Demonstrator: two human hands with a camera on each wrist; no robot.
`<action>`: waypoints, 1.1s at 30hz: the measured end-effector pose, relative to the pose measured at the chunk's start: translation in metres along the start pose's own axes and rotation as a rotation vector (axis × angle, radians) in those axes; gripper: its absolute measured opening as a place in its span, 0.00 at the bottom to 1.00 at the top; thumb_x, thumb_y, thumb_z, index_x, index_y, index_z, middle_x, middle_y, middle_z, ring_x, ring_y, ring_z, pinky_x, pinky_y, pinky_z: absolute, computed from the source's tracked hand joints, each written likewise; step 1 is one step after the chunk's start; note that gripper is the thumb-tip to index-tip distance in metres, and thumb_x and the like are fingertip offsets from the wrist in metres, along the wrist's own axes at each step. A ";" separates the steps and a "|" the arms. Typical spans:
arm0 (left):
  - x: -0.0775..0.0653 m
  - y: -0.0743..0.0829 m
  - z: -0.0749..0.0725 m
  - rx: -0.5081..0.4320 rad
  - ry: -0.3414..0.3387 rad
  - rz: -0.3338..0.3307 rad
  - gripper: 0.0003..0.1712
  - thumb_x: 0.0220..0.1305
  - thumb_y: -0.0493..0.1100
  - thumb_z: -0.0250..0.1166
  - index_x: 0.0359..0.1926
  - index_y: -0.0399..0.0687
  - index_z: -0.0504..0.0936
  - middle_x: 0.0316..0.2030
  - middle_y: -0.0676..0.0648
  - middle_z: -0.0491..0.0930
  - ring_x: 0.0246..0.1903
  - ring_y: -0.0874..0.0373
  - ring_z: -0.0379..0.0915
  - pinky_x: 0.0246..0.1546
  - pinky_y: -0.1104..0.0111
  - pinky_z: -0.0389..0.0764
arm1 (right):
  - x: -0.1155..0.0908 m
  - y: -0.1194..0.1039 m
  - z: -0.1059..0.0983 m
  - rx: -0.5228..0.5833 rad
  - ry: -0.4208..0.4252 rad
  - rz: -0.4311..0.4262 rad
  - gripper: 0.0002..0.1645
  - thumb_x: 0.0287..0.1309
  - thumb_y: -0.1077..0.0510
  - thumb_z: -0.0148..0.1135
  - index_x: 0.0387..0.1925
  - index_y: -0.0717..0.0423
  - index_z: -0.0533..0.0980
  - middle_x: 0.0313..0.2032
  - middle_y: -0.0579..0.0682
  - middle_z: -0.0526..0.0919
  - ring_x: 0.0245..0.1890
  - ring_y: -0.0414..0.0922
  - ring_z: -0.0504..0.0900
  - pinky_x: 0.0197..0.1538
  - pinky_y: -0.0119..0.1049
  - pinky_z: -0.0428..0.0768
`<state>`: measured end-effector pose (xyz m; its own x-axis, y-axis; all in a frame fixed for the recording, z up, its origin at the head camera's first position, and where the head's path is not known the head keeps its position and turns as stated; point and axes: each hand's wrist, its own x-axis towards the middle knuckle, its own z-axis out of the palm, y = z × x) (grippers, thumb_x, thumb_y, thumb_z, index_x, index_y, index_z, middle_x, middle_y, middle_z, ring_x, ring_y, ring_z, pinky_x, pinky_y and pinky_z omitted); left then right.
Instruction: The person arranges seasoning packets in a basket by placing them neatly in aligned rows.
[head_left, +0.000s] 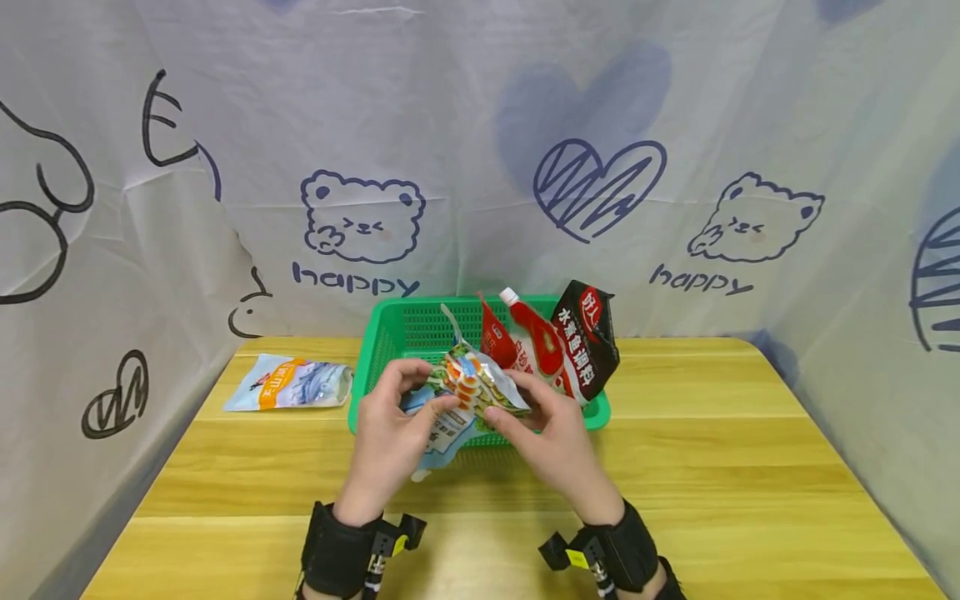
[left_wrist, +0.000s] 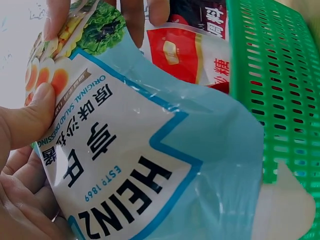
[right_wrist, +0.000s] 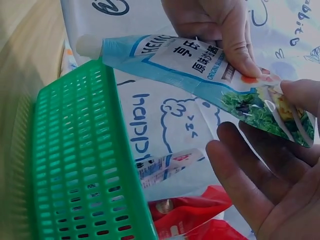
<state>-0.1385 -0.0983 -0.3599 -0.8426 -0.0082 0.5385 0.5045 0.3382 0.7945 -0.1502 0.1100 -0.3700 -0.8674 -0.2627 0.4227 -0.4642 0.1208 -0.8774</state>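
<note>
Both hands hold a light-blue Heinz salad dressing pouch (head_left: pixel 447 435) over the front of a green plastic basket (head_left: pixel 366 367). My left hand (head_left: pixel 393 429) pinches one side of the pouch, thumb on the printed front and fingers behind. At the flat end with the egg and lettuce picture, my right hand (head_left: pixel 555 429) grips with thumb and fingertips; its other fingers spread beneath in the right wrist view. The white cap (left_wrist: pixel 285 210) points down toward me, beside the basket wall (right_wrist: pixel 85 150).
Standing in the basket's right side are a red-and-white capped pouch (head_left: pixel 536 342), a red packet (head_left: pixel 495 337) and a black seasoning bag (head_left: pixel 588 346). A blue-and-white pouch with an orange band (head_left: pixel 288 383) lies on the wooden table (head_left: pixel 720 467), left of the basket. A printed cloth (head_left: pixel 480 125) hangs behind.
</note>
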 end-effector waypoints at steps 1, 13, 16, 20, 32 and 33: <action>0.000 -0.001 0.000 0.002 -0.004 -0.002 0.23 0.59 0.32 0.75 0.53 0.36 0.76 0.43 0.39 0.86 0.44 0.49 0.84 0.36 0.67 0.87 | 0.000 0.001 0.000 0.012 -0.001 0.007 0.27 0.65 0.66 0.69 0.64 0.64 0.76 0.52 0.64 0.83 0.45 0.48 0.87 0.42 0.37 0.89; 0.001 -0.005 0.000 0.034 -0.027 -0.062 0.28 0.55 0.36 0.80 0.54 0.39 0.77 0.48 0.42 0.85 0.49 0.50 0.81 0.44 0.61 0.85 | -0.001 0.004 0.001 0.147 0.019 0.017 0.21 0.67 0.71 0.64 0.61 0.71 0.75 0.49 0.69 0.80 0.38 0.49 0.89 0.38 0.45 0.90; 0.001 -0.005 0.000 0.033 -0.045 -0.081 0.29 0.56 0.37 0.80 0.56 0.41 0.77 0.50 0.42 0.85 0.52 0.50 0.80 0.47 0.57 0.84 | -0.001 0.003 0.001 0.155 0.047 0.016 0.20 0.67 0.71 0.64 0.59 0.72 0.75 0.48 0.69 0.80 0.36 0.45 0.89 0.36 0.45 0.90; 0.001 -0.005 -0.001 0.032 -0.063 -0.083 0.29 0.59 0.38 0.79 0.59 0.42 0.78 0.52 0.42 0.85 0.53 0.50 0.80 0.47 0.57 0.84 | -0.001 0.003 0.001 0.162 0.079 -0.005 0.20 0.67 0.73 0.63 0.58 0.74 0.76 0.48 0.69 0.81 0.34 0.42 0.89 0.34 0.48 0.89; 0.003 -0.013 -0.018 0.045 -0.177 -0.137 0.22 0.62 0.42 0.78 0.56 0.50 0.82 0.47 0.47 0.85 0.42 0.55 0.80 0.41 0.63 0.84 | -0.001 0.009 -0.004 0.236 0.173 -0.111 0.18 0.67 0.76 0.59 0.57 0.79 0.74 0.45 0.57 0.85 0.35 0.41 0.90 0.33 0.46 0.89; 0.004 -0.014 -0.020 0.054 -0.184 -0.144 0.21 0.62 0.44 0.78 0.55 0.51 0.83 0.46 0.47 0.85 0.42 0.55 0.80 0.40 0.63 0.84 | -0.001 0.009 -0.004 0.239 0.174 -0.115 0.18 0.67 0.76 0.59 0.57 0.79 0.73 0.44 0.53 0.86 0.35 0.41 0.90 0.33 0.46 0.89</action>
<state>-0.1449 -0.1215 -0.3636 -0.9278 0.1096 0.3565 0.3698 0.3956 0.8407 -0.1543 0.1156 -0.3769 -0.8390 -0.0911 0.5364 -0.5234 -0.1339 -0.8415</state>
